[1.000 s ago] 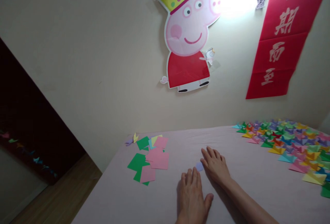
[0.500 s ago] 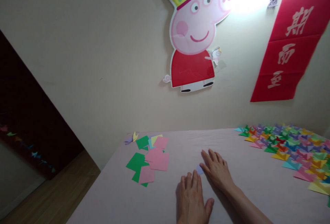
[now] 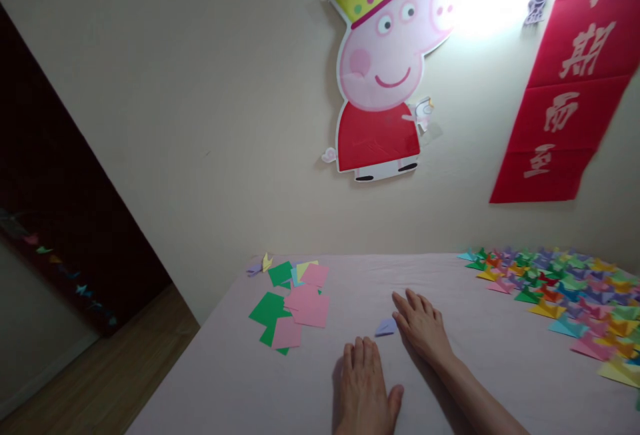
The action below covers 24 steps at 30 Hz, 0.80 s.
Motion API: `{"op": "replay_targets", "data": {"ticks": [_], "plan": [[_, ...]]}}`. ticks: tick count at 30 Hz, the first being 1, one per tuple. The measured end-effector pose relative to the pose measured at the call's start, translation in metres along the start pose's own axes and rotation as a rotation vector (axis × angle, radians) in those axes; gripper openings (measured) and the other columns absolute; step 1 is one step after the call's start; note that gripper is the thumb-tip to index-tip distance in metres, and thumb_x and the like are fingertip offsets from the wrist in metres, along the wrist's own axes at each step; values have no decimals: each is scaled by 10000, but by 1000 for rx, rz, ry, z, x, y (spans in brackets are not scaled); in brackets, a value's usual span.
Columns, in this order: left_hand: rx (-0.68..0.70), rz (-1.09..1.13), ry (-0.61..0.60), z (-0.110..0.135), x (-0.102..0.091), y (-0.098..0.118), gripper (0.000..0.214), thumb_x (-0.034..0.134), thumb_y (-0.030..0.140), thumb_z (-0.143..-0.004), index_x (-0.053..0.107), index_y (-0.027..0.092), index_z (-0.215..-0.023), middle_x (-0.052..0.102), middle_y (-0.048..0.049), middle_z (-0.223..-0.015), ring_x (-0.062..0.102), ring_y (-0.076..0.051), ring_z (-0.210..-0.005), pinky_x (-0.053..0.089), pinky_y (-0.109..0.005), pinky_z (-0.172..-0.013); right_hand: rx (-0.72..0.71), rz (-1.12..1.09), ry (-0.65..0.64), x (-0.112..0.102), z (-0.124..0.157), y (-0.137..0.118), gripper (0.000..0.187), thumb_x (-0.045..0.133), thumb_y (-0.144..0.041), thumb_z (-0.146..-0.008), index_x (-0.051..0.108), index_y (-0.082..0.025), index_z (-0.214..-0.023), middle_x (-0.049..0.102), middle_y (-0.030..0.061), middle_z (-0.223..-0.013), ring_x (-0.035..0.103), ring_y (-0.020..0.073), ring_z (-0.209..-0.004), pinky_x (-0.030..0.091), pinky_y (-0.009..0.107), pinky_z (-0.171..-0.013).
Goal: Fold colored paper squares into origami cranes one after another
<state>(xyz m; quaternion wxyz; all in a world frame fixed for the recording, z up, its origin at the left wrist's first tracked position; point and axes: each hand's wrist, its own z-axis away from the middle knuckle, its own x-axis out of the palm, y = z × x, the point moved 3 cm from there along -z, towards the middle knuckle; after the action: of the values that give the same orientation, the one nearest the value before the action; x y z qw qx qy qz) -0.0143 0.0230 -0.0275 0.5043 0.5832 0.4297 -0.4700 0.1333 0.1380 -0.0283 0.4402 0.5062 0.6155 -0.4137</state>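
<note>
A small folded piece of lilac paper (image 3: 385, 327) lies on the pale pink tabletop (image 3: 210, 395) between my hands. My right hand (image 3: 424, 328) rests palm down just to its right, fingers stretched out, the thumb close beside the paper's edge; whether it touches I cannot tell. Nearer to me, my left hand (image 3: 364, 388) lies flat with its thumb out to the side, its fingertips a little short of the paper. Neither hand holds anything.
Loose pink sheets (image 3: 310, 306) and green sheets (image 3: 267, 309) overlap at the left. A yellow folded paper piece (image 3: 267, 262) sits at the back left corner. Rows of colourful folded paper figures (image 3: 565, 295) cover the right side. A wall (image 3: 225, 121) rises behind the table.
My left hand has drawn back toward me and slightly left, away from the lilac paper, which now shows more fully. My right hand has barely moved. The camera view has shifted a little.
</note>
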Motion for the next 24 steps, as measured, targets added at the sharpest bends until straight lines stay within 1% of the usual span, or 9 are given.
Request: {"op": "replay_targets", "data": {"ticks": [4, 5, 7, 9, 13, 16, 19, 22, 24], "plan": [[-1, 4, 22, -4, -17, -2, 678, 469, 569, -953, 447, 100, -1443, 379, -148, -1516, 333, -340, -1410, 269, -512, -1175, -6, 3, 12, -4, 2, -2, 423, 461, -306, -955, 562, -270, -1364, 521, 114, -1444, 463, 331, -1307, 384, 466, -999], [22, 17, 28, -7, -20, 1, 671, 465, 556, -960, 414, 115, -1463, 364, -132, -1527, 326, -331, -1415, 270, -506, -1176, -6, 4, 17, -5, 2, -3, 424, 460, -304, -955, 562, -261, -1364, 521, 117, -1445, 462, 332, -1307, 382, 466, -1002], [117, 56, 31, -16, -24, 11, 715, 447, 583, -960, 298, 159, -1516, 321, -90, -1555, 304, -307, -1428, 262, -494, -1182, -7, 6, 27, -7, 4, -4, 423, 454, -293, -956, 563, -252, -1363, 521, 114, -1446, 460, 326, -1310, 380, 458, -1007], [160, 75, 6, -25, -22, 21, 732, 396, 625, -960, 275, 174, -1524, 306, -76, -1564, 295, -301, -1432, 252, -501, -1186, -9, 10, 35, -7, 5, -4, 423, 458, -284, -951, 564, -258, -1360, 525, 102, -1446, 465, 313, -1310, 385, 442, -1006], [133, 50, -23, -36, -16, 28, 720, 378, 634, -959, 362, 149, -1491, 388, -102, -1524, 347, -313, -1400, 260, -516, -1181, -16, 5, 42, -4, 4, -2, 429, 466, -271, -942, 572, -272, -1358, 531, 99, -1445, 475, 313, -1306, 393, 446, -1003], [133, 53, -25, -35, -16, 25, 709, 419, 615, -955, 400, 130, -1473, 433, -121, -1496, 375, -322, -1379, 273, -510, -1176, -22, -9, 41, 0, 2, 1, 441, 443, -225, -944, 571, -291, -1360, 535, 94, -1443, 481, 309, -1300, 402, 452, -992], [118, 88, -55, -30, -15, 18, 728, 471, 609, -937, 415, 110, -1464, 440, -137, -1490, 375, -343, -1372, 266, -532, -1171, -30, -35, 51, 5, 1, 4, 447, 451, -206, -929, 584, -302, -1345, 542, 94, -1433, 486, 315, -1286, 410, 465, -976], [102, 98, -62, -26, -13, 12, 724, 552, 574, -910, 449, 90, -1439, 448, -164, -1478, 380, -362, -1360, 262, -555, -1162, -37, -142, 94, 9, 0, 10, 426, 438, -217, -918, 620, -289, -1297, 563, 107, -1402, 490, 333, -1264, 421, 493, -952], [53, 95, -8, -25, -16, 7, 673, 622, 523, -884, 509, 89, -1386, 475, -176, -1448, 404, -366, -1332, 299, -553, -1140, -53, -297, 144, 11, -1, 16, 430, 396, -197, -908, 637, -269, -1257, 599, 108, -1348, 514, 317, -1223, 434, 492, -941]]}}
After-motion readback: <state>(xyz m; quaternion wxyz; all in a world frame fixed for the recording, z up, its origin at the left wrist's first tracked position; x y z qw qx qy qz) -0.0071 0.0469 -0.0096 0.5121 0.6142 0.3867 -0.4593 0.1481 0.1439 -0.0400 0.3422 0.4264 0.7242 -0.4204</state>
